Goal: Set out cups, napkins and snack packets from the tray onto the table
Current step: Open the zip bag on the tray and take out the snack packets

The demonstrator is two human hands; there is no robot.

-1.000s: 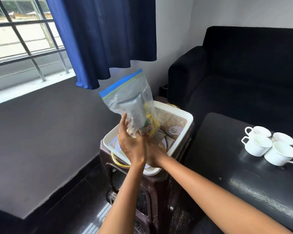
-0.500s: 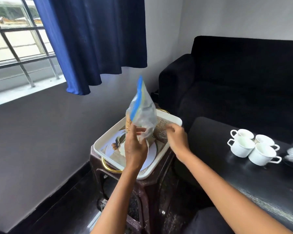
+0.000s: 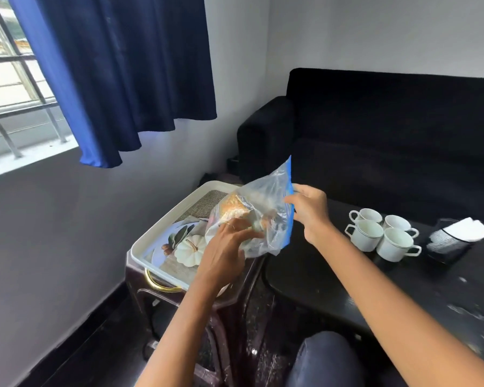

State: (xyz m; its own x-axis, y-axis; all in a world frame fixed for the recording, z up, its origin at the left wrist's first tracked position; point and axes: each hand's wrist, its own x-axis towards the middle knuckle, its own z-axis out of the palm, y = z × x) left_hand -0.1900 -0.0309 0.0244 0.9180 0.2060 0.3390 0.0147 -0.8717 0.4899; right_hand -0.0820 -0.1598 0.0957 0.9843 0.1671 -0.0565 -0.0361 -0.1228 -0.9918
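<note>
Both hands hold a clear zip bag [image 3: 259,216] of snack packets in the air, just above the right edge of the white tray [image 3: 162,227] and short of the dark bench [image 3: 333,277]. The left hand [image 3: 224,252] cups the bag's lower end, its fingers [image 3: 248,234] curled loosely round the bulge of the contents. The right hand [image 3: 309,209] pinches the blue zip edge at the top, thumb against forefinger.

The step in hand looks like carrying the bag across to the bench, or opening it to get the packets out. To do it well, keep the left hand underneath as the support, since thin plastic sags and the load would slide to one corner. If opening, the right hand should pull the zip strip apart with the mouth kept uppermost so nothing spills.

Four white cups [image 3: 382,233] already stand on the bench to the right, with a napkin holder [image 3: 453,238] just beyond, so set the packets nearer, clear of the cup handles.
</note>
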